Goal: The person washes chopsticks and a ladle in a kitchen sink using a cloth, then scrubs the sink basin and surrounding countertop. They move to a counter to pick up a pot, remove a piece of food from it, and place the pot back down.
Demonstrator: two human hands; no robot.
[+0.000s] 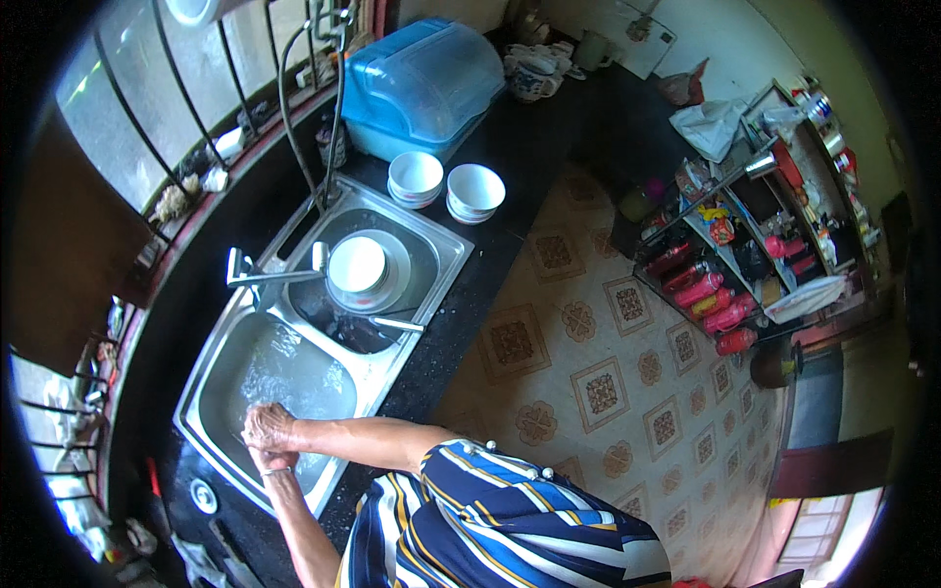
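two hands together over the near basin, and i'd call it mid-work

okay, from my remote seat: right hand (268, 425) touches left hand (273, 458) at the low left side of the near basin (337, 380), right by the churned water (279, 358) lying in it. fingers look curled close together; whether they grip anything between them, i cannot tell. now the tally: a left bowl stack (416, 177) and a right bowl stack (476, 192) stand on the dark surface (532, 152) beside the sink, so those look done to me. over in the far basin (437, 257), a white bowl (357, 265) sits on or in a wider pale dish (400, 270); those, i judge, are left.
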